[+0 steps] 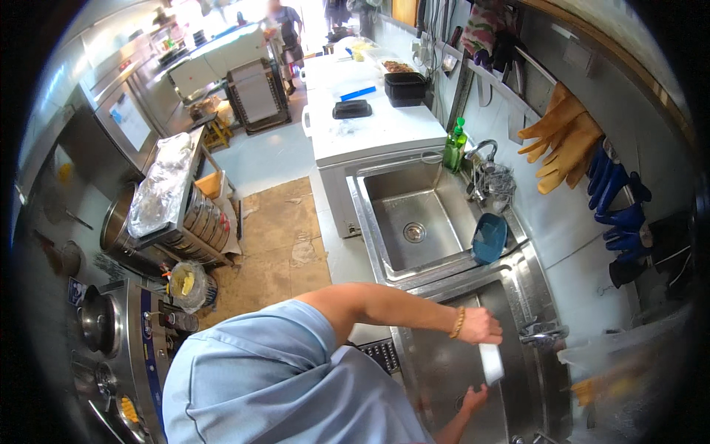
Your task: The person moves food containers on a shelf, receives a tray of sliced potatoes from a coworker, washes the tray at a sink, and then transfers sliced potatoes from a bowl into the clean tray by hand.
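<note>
My left hand [481, 326], with a beaded bracelet at the wrist, is closed round the upper end of a white, flat, rectangular object [491, 363] above the near steel sink basin [444, 362]. The kind of object does not show. My right hand [474, 400] is lower in the view, by the object's bottom end, its fingers apart; I cannot tell whether they touch it. A chrome tap [543, 333] stands just right of my hands. My left arm and light blue sleeve [259, 362] fill the lower middle.
Beyond is another sink basin [421, 222] with a blue-green plastic container [489, 238] on its corner and a green bottle [454, 148] behind. Orange gloves [563, 139] and blue gloves [614, 185] hang at right. A stove [133, 348] stands left; a person [285, 37] is far off.
</note>
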A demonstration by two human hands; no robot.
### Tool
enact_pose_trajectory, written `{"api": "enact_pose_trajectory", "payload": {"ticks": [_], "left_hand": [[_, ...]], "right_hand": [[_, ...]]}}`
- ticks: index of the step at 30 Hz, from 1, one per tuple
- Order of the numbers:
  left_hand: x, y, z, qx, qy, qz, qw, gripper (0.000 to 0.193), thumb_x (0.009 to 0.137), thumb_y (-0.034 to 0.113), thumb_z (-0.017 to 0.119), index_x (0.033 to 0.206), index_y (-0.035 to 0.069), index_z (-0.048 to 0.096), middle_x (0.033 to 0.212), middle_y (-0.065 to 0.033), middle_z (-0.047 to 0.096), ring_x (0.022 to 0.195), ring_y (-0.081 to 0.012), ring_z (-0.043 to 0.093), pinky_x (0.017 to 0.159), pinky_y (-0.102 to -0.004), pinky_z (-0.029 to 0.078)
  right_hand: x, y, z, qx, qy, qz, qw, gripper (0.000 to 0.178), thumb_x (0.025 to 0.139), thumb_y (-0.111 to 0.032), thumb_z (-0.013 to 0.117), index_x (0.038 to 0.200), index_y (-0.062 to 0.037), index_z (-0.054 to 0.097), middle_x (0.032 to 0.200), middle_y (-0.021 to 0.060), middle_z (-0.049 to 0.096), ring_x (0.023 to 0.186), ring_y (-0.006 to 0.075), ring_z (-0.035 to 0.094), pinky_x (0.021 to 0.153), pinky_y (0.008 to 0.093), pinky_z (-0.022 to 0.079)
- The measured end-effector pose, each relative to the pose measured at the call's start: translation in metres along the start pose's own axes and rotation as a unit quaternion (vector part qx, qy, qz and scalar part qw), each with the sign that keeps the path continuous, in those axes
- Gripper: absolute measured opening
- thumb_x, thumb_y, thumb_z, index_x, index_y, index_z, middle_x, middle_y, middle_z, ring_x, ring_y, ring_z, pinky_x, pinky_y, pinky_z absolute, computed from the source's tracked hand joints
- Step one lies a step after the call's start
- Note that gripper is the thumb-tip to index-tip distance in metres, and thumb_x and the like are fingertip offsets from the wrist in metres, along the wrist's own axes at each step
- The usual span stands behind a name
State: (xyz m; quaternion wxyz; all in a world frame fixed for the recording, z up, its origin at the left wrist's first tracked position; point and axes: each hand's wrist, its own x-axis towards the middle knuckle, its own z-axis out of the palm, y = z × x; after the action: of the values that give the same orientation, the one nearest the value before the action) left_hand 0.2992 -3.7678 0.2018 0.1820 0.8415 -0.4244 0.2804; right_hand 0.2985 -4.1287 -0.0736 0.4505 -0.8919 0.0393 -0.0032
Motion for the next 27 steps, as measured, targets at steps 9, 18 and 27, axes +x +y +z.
{"api": "enact_pose_trajectory", "payload": {"ticks": [9, 18, 27], "left_hand": [[-0.024, 0.019, 0.024, -0.057, -0.035, -0.356, 0.932, 0.030, 0.065, 0.009, 0.062, 0.093, 0.006, 0.049, 0.082, -0.0112, 0.059, 0.075, -0.0326, 0.063, 0.060, -0.0438, 0.051], [-0.050, 0.000, 0.030, -0.095, -0.009, -0.573, 0.814, 0.032, 0.074, 0.021, 0.066, 0.095, 0.003, 0.050, 0.075, -0.0247, 0.063, 0.072, -0.0438, 0.062, 0.065, -0.0529, 0.049], [-0.033, -0.020, 0.002, -0.148, 0.012, -0.560, 0.815, 0.018, 0.082, 0.012, 0.063, 0.098, 0.005, 0.059, 0.080, -0.0227, 0.064, 0.077, -0.0408, 0.063, 0.067, -0.0467, 0.047]], "right_hand": [[-0.036, -0.158, 0.037, 0.149, 0.071, 0.010, 0.986, 0.027, 0.092, -0.018, 0.057, 0.104, 0.0064, 0.058, 0.087, 0.0137, 0.063, 0.078, 0.0213, 0.060, 0.076, 0.0322, 0.050], [-0.056, -0.319, 0.099, 0.181, 0.028, -0.263, 0.947, 0.032, 0.094, -0.004, 0.045, 0.124, 0.0045, 0.049, 0.129, 0.0205, 0.048, 0.119, 0.0327, 0.048, 0.099, 0.0400, 0.040], [-0.072, -0.254, 0.089, -0.096, -0.065, -0.434, 0.894, 0.053, 0.085, -0.011, 0.055, 0.135, 0.0031, 0.042, 0.143, 0.0198, 0.039, 0.130, 0.0373, 0.039, 0.108, 0.0416, 0.034]]}}
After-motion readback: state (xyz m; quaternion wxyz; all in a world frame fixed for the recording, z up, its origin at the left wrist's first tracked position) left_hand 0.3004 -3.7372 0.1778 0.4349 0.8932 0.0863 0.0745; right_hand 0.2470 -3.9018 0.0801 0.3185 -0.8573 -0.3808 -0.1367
